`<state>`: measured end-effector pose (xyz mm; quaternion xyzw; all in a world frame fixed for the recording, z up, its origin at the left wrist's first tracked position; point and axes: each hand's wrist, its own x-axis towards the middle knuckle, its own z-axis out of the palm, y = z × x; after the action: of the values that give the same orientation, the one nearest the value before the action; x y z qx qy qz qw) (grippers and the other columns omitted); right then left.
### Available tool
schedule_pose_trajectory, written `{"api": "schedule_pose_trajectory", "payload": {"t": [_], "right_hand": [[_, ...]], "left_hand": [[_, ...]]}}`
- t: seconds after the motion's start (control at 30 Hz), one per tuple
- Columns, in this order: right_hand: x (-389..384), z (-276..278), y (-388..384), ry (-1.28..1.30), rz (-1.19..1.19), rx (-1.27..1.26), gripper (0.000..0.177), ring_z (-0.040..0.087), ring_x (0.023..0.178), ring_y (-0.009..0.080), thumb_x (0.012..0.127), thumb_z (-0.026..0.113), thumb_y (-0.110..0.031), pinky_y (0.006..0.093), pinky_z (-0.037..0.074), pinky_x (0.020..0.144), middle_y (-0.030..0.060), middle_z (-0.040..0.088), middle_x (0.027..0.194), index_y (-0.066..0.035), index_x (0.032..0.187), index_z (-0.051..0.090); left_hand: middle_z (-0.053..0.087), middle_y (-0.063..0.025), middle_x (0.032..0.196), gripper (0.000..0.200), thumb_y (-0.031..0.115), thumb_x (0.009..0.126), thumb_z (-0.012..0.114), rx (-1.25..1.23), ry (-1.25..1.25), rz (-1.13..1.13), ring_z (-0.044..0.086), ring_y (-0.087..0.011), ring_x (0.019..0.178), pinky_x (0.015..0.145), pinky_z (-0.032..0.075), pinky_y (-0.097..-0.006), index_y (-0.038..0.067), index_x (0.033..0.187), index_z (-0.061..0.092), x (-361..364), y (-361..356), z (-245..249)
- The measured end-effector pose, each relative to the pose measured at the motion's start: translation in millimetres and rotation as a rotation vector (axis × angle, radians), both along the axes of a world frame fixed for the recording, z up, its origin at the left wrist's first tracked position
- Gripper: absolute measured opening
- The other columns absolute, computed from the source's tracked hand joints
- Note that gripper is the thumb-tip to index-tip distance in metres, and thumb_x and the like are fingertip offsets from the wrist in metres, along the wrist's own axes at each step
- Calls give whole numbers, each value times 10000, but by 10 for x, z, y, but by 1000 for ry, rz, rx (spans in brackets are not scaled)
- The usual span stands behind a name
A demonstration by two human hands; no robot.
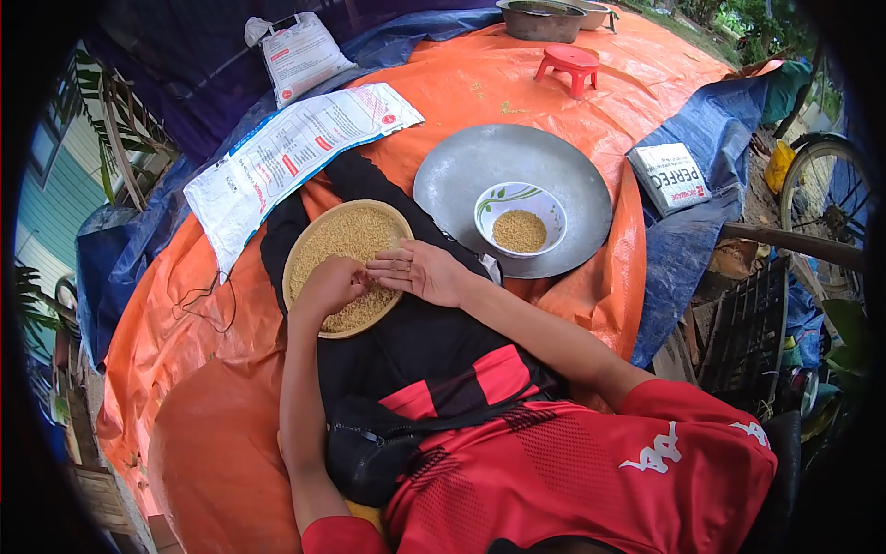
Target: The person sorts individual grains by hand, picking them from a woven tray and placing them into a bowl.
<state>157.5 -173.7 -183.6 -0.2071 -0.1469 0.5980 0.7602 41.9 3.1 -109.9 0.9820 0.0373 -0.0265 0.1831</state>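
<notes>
A round shallow basket (346,226) full of yellowish grain rests on my lap. Over its lower part is my left hand (334,284), fingers curled together; whether grain is between them is too small to tell. My right hand (426,273) reaches over the basket's right rim, palm up, fingers stretched out towards my left hand, with nothing large in it. To the right, a white bowl (520,198) with a green leaf pattern holds some grain and sits on a wide grey metal tray (452,171).
Orange tarp (212,319) covers the ground. A printed white sack (295,148) lies beyond my legs, with a filled sack (300,55) behind it. A red stool (570,61) and metal basins (540,22) stand farther back. On the right are a white-and-grey package (672,175) and a bicycle wheel (826,198).
</notes>
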Motion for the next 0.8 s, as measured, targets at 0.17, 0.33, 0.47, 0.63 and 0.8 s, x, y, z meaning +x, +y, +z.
{"api": "schedule_pose_trajectory", "payload": {"t": [0.17, 0.33, 0.47, 0.63, 0.8], "right_hand": [[-9, 36, -11, -2, -6, -23, 565, 526, 1221, 307, 997, 422, -366, 393, 420, 1065, 250, 499, 1318, 107, 1306, 397], [-18, 51, -11, -7, -12, -31, 550, 530, 1214, 311, 1000, 417, -366, 394, 428, 1058, 245, 512, 1303, 101, 1290, 416], [-23, 50, -14, -11, -14, -15, 543, 531, 1213, 314, 1002, 413, -363, 395, 431, 1055, 247, 515, 1301, 101, 1282, 423], [-43, 95, -32, 11, -28, -54, 533, 537, 1198, 309, 1007, 393, -356, 397, 432, 1055, 228, 531, 1265, 103, 1276, 423], [-28, 65, -9, 26, -26, -49, 519, 537, 1192, 315, 1013, 376, -339, 399, 429, 1060, 225, 518, 1261, 110, 1271, 414]], "left_hand": [[671, -144, 743, 110, 100, 703, 689, -4, -11, -9, 656, -293, 706, 671, 501, -388, 30, 788, 693, -7, 30, 20], [665, -142, 731, 124, 110, 714, 714, -42, -24, 4, 651, -283, 699, 664, 494, -379, 15, 786, 682, -26, 29, 111], [662, -142, 734, 130, 106, 724, 711, -23, -57, 15, 652, -276, 703, 662, 493, -374, 6, 798, 676, -45, -58, 249], [659, -143, 761, 119, 100, 744, 695, -107, -133, -24, 645, -279, 717, 666, 491, -377, 0, 801, 665, -30, -137, 305], [643, -117, 741, 118, 93, 778, 679, -146, -222, -71, 622, -223, 672, 640, 485, -328, -14, 821, 655, 18, -222, 278]]}}
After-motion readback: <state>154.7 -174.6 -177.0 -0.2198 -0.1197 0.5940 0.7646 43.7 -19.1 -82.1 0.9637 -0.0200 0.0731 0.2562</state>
